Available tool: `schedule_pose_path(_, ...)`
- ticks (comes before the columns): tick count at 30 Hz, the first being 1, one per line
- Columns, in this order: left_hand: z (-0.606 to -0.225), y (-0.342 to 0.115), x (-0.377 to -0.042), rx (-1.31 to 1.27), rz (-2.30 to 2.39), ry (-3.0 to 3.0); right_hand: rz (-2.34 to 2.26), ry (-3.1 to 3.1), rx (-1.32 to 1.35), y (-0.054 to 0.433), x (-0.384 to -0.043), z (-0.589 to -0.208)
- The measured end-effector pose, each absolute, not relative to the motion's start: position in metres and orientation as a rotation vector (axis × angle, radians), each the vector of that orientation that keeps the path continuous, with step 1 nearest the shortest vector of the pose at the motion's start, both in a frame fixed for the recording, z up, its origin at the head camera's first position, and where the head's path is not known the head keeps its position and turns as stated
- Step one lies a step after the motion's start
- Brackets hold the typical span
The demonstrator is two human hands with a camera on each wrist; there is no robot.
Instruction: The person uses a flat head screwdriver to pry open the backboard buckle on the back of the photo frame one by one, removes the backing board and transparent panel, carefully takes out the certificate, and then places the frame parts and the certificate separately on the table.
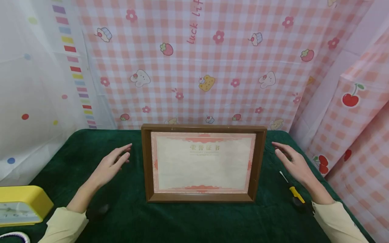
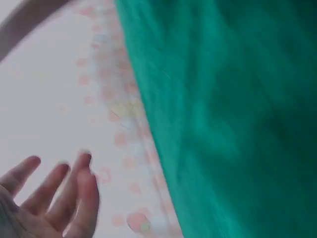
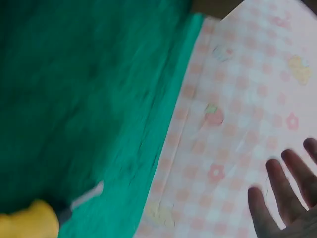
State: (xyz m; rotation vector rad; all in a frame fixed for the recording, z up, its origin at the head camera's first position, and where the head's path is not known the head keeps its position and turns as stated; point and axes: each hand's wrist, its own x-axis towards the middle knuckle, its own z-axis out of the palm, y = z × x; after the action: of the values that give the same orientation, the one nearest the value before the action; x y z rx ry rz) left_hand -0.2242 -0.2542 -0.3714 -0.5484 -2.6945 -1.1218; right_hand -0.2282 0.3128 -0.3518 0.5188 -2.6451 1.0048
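A brown picture frame stands upright in the middle of the table, with a pink-bordered certificate inside it. To its left my left hand is held with fingers extended, apart from the frame and holding nothing. On the other side my right hand is likewise extended and bare. Below the right hand lies a screwdriver with a yellow and black handle, its tip pointing up and away. Both wrist views show the left hand and right hand with spread fingers.
A yellow alarm clock sits at the table's left edge, with a white and purple rounded item in front of it. Dark green cloth covers the table. Pink checked curtains hang behind and at the right.
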Motion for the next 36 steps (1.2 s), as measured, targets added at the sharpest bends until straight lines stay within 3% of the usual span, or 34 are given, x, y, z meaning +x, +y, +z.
schedule_pose_path(8, -0.364, -0.234, -0.216, -0.718, -1.715, -2.645, 1.429, -2.621, 0.699, 0.296, -0.225, -0.351)
schedule_pose_path(22, -0.371, -0.226, -0.216, -0.693, -1.763, -2.732, 1.662, -2.682, 0.672, 0.285, -0.223, -0.357)
schedule_pose_path(36, -0.372, -0.224, -0.211, -0.864, -1.923, -2.559, 1.753, -2.646, 0.729, 0.284, -0.219, -0.357)
